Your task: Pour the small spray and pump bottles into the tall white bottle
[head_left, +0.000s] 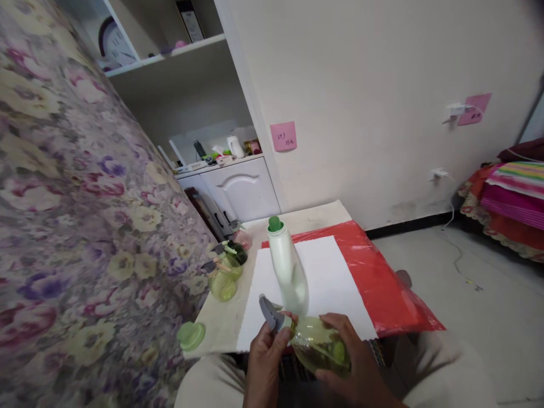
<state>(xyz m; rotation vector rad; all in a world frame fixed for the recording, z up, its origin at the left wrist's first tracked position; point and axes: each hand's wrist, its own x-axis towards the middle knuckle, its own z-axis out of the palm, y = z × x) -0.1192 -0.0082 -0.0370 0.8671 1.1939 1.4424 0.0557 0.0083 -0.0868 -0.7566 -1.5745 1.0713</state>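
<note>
I hold a small green translucent spray bottle (317, 345) on its side over my lap at the table's near edge. My right hand (357, 371) wraps round its body. My left hand (266, 362) pinches its grey spray head (270, 314). Just beyond stands a white jug-shaped bottle (291, 272) with a green neck, upright on a white sheet (331, 277). A green cap (191, 335) lies at the table's near left corner.
The white sheet lies on red plastic (391, 283) over a small table (225, 320). Two more green spray bottles (225, 272) stand at its left edge against a floral curtain (85, 226). A white cabinet (242, 187) and wall lie behind, bedding (510, 198) at right.
</note>
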